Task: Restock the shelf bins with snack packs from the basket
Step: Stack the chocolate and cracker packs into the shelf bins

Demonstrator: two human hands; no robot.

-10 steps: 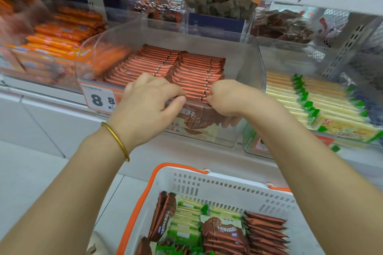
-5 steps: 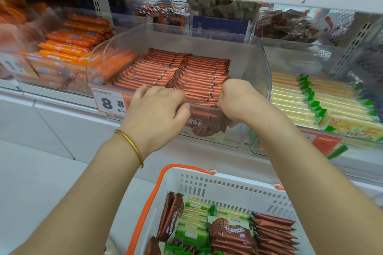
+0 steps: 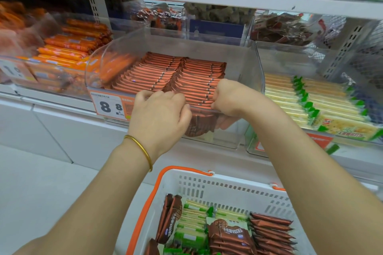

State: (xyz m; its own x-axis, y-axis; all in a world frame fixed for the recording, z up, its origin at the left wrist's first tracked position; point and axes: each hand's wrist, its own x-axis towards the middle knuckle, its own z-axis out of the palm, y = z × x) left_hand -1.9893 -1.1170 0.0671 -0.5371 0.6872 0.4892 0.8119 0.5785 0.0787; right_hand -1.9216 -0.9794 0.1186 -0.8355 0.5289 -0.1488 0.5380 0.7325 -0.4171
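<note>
Brown packs (image 3: 176, 76): two tight rows standing on edge in the clear bin (image 3: 250, 62), on the shelf's middle level. One more lies flat against the bin's near wall, between the hands, seen through the plastic.

Right hand (image 3: 230, 97): fingers (image 3: 215, 102) curled over the top edges of the nearest packs in the right row. Thumb shows through the near wall just right of the flat pack, so it has them pinched.

Left hand (image 3: 159, 118): knuckles up at the near rim, fingers curled into the bin. Fingertips are behind the back of the hand; can't tell if it grips a pack or only presses. Gold bangle (image 3: 141, 149) on that wrist.

Hidden or unclear:
- price tag (image 3: 109, 105) reads "8 8"; right part covered by the left hand, small print unreadable
- lower parts of both rows blurred by glare on the bin wall
- far bins hold dark wrapped snacks, contents not identifiable
- top shelf goods cut off by the frame edge

Neighbours: orange sausage sticks (image 3: 68, 47) in the bin to the left, yellow-green packs (image 3: 300, 97) in the bin to the right.

Basket (image 3: 228, 188): white with orange handle, near and below the bin, bottom edge cut off. Holds loose brown packs (image 3: 269, 232) and green packs (image 3: 192, 219).

Versus 0.5 s ago: both hands at the same near rim, gap between them slightly smaller. Basket load looks unchanged.
</note>
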